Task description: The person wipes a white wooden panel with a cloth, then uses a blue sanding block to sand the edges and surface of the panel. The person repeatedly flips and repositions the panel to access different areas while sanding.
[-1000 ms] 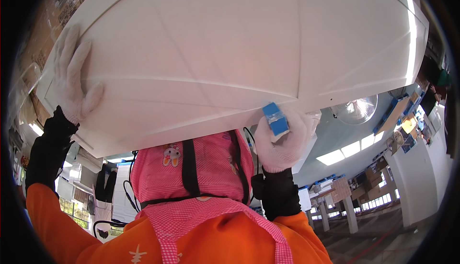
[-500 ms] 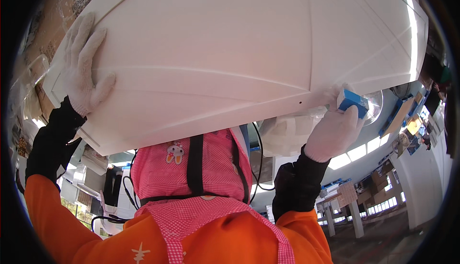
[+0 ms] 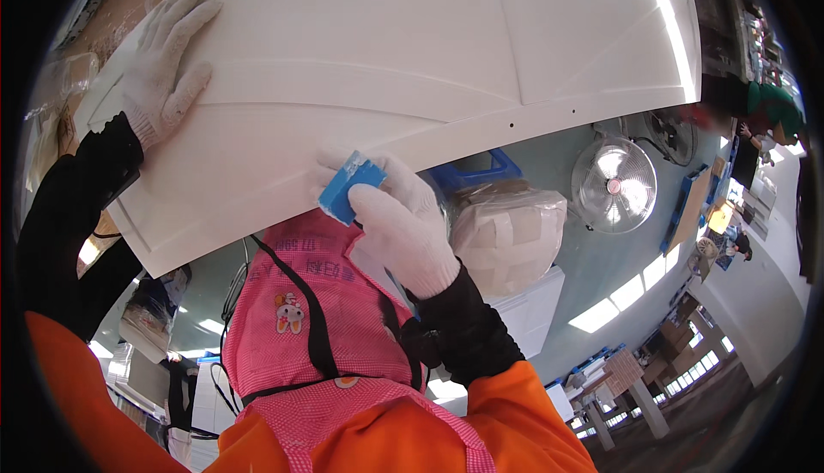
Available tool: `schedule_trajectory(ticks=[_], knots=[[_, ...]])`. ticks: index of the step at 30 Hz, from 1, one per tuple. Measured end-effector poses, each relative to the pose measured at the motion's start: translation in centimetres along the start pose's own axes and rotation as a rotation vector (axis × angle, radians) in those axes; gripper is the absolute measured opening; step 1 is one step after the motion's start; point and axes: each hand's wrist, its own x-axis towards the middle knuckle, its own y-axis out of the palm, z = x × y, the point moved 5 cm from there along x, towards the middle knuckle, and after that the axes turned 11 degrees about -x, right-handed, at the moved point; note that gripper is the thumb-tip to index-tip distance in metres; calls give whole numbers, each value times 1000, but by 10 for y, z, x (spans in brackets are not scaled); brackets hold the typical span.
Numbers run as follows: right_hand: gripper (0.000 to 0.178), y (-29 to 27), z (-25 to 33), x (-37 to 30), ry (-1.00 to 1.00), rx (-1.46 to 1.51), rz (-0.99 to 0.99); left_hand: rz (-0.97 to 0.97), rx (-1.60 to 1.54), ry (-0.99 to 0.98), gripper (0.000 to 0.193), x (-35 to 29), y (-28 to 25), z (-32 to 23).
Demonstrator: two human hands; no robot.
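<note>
A large white panel door (image 3: 369,31) with raised frame strips and grooves fills the upper part of the head view. My left hand (image 3: 165,78), in a white knit glove, lies flat on its left end with the fingers spread. In my gloved right hand (image 3: 408,224) is a small blue sanding block (image 3: 348,190), pinched between thumb and fingers. That hand is at the panel's near edge, around its middle, and its fingertips are partly hidden behind the block. Two small dark holes show along the near edge, right of my right hand.
Beyond the near edge, a wrapped pale bundle (image 3: 508,237) sits beside a blue plastic stool (image 3: 476,171). A round floor fan (image 3: 614,185) stands to the right. Brown cardboard (image 3: 94,65) lies at the far left. A person in green (image 3: 775,111) is at the far right.
My right hand has slid left along the near edge with the sanding block, from the right part to the middle. The left hand stays flat on the panel, which appears shifted and turned in view.
</note>
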Motion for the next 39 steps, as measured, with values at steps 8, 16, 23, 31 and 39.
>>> schedule_trajectory(ticks=[8, 16, 23, 31, 39], knots=[[27, -172, 137, 5, -758, 367, -491, -47, 3, 9, 62, 5, 5, -7], [36, -191, 141, 16, -861, 128, -585, -60, -66, -5, 63, 28, 11, -18], [28, -190, 135, 21, -726, -49, -552, -450, -169, -71, 45, 51, 6, -46], [22, -125, 68, 19, -666, 151, -361, -45, -780, -275, 55, 50, -13, -30], [36, 64, -52, 0, -123, -71, -174, -190, -892, -325, 40, -82, -27, -11]])
